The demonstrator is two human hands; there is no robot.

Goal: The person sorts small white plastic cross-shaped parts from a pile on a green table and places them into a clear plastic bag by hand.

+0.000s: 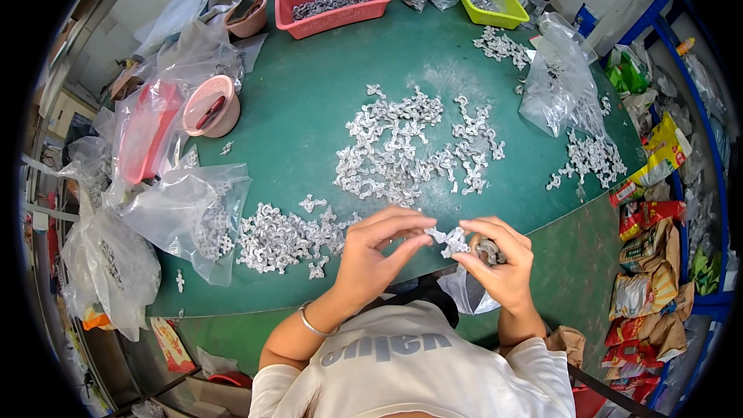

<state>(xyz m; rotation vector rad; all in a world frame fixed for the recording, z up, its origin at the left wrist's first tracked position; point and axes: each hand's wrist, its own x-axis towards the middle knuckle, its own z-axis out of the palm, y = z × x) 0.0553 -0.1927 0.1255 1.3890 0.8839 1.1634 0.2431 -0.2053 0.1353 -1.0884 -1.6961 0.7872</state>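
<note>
Near the table's front edge, a small silver-grey metal casting [450,242] with knobbed arms is held between both hands. The fingertips of my left hand [379,246] pinch its left end. My right hand [501,263] grips its right side between thumb and forefinger. Darker curved metal pieces [489,252] sit in the curl of the right hand's fingers, partly hidden. A heap of similar castings [282,238] lies just left of my left hand. Beyond both hands spreads a larger pile of castings [391,139] on the green table [294,116].
Far back stand a red tray [290,29] of metal parts and a yellow-green tray [507,17]. At the left are a pink bowl [229,118] and plastic bags [186,213]. More castings [592,159] and a clear bag [559,85] lie right, before a blue shelf [716,162].
</note>
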